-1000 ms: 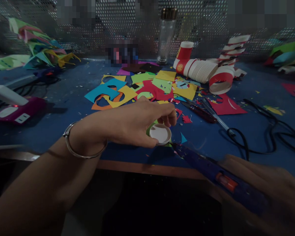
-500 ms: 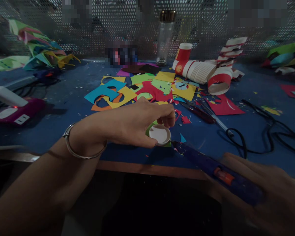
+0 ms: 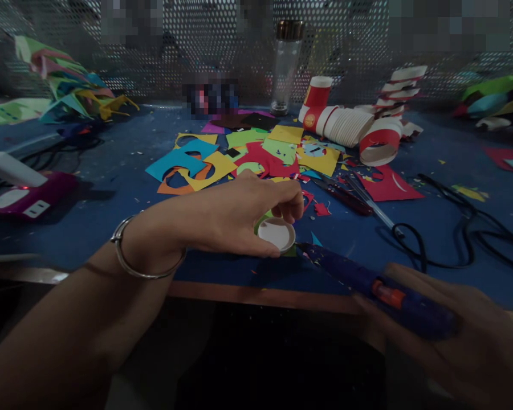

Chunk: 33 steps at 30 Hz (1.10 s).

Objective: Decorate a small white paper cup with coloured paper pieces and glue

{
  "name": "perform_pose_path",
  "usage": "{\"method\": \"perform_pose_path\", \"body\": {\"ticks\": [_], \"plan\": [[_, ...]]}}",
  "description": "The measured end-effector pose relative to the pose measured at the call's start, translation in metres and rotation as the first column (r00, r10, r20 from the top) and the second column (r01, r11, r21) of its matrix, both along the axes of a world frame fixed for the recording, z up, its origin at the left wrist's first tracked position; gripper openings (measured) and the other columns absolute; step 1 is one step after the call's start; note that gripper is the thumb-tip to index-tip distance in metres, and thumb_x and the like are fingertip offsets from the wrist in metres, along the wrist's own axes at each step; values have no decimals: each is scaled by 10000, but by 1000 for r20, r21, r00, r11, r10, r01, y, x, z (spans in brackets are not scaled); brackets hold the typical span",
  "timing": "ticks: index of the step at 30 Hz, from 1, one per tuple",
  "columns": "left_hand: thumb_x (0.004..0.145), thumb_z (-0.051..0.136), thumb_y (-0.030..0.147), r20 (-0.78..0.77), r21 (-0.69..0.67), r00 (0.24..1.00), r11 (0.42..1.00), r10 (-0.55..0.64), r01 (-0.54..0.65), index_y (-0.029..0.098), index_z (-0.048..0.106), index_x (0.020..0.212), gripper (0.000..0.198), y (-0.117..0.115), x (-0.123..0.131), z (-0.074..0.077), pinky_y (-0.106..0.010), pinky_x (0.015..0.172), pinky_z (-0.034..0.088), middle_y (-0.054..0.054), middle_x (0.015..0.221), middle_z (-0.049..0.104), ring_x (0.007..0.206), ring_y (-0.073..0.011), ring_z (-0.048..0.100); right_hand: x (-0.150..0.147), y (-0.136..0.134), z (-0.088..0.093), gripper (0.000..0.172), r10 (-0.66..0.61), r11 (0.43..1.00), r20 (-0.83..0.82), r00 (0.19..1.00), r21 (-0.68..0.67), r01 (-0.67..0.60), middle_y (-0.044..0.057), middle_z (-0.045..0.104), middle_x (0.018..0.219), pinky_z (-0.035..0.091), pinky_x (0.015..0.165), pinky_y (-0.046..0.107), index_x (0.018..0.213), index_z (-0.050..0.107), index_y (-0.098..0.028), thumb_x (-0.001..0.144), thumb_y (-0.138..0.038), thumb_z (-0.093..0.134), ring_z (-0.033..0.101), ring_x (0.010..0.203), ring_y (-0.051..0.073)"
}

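My left hand point(image 3: 235, 213), with a metal bangle at the wrist, pinches a small white round paper-cup piece point(image 3: 276, 233) between thumb and fingers. The piece rests on a green paper cutout on the blue table point(image 3: 119, 188). My right hand point(image 3: 457, 330) is wrapped round a blue glue gun point(image 3: 367, 282) with an orange trigger. The gun's nozzle points left and its tip sits right at the edge of the white piece.
Coloured paper scraps point(image 3: 248, 154) lie behind my hands. A stack of red-and-white paper cups point(image 3: 346, 122) and a clear bottle point(image 3: 285, 65) stand at the back. Scissors point(image 3: 346, 193) and black cables point(image 3: 444, 228) lie on the right. A purple device point(image 3: 25, 193) sits at left.
The glue gun and my right hand have shifted slightly up and left, bringing the nozzle closer to the white piece. My left hand has stayed in place.
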<state>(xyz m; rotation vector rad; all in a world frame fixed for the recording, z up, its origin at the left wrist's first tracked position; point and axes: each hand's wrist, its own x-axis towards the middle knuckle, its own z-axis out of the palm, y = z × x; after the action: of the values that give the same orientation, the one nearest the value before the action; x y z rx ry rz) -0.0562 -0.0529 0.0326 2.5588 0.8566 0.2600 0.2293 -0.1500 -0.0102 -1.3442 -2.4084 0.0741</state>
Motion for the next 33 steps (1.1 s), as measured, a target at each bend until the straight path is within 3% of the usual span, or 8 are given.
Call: {"method": "perform_pose_path", "body": {"ticks": [4,8,13,19,25,30,33], "plan": [[836,683,259,13,0,1000,1000,-3,3,231,576,1133,317,1,0,-1,-301,915,414,-23,1153,691,1029,-195,641,-4,1,0,277,39,999,-54,998,4,-39,-2,743,693,510,437,258,809,604,-281,1025,-364,453,701,506,174],[841,682,281,2,10,1000,1000,-6,6,227,585,1126,306,0,0,0,-313,934,408,-26,1145,693,1033,-200,642,-2,4,-3,349,15,998,-90,996,60,-10,77,785,796,616,576,298,868,668,-259,1054,-355,389,769,660,224],[837,680,281,-26,15,1000,1000,10,-10,229,580,1117,302,-1,2,2,-315,943,405,-15,1127,695,1024,-201,643,-1,8,0,487,81,980,-63,995,187,-68,92,796,761,624,555,289,854,736,-235,1080,-357,321,781,652,222],[818,683,238,2,-1,1000,1000,26,-26,234,575,1121,322,-2,2,2,-275,880,438,-6,1147,679,1013,-177,636,-8,11,6,530,4,1000,-134,991,12,-2,56,763,675,584,482,282,729,688,-254,1065,-485,350,739,554,209],[794,680,218,8,-29,999,999,38,-38,241,567,1133,357,-1,1,1,-258,841,452,-2,1163,665,1026,-172,627,-8,13,2,677,29,999,-96,995,43,-25,53,695,551,547,480,320,636,680,-256,1071,-538,246,706,514,223],[795,674,226,5,-24,999,999,37,-37,241,566,1133,355,-1,0,1,-277,851,445,-17,1169,667,1021,-185,626,-8,11,5,534,-28,994,-108,994,-111,15,53,756,680,566,606,288,718,727,-233,1069,-441,383,731,623,206],[794,667,223,0,-30,999,999,39,-39,246,562,1133,356,-1,0,1,-281,839,447,-24,1177,668,1023,-194,629,-9,12,6,535,-11,999,-87,996,-44,7,49,757,667,566,618,290,686,729,-235,1062,-433,405,723,611,209]]}}
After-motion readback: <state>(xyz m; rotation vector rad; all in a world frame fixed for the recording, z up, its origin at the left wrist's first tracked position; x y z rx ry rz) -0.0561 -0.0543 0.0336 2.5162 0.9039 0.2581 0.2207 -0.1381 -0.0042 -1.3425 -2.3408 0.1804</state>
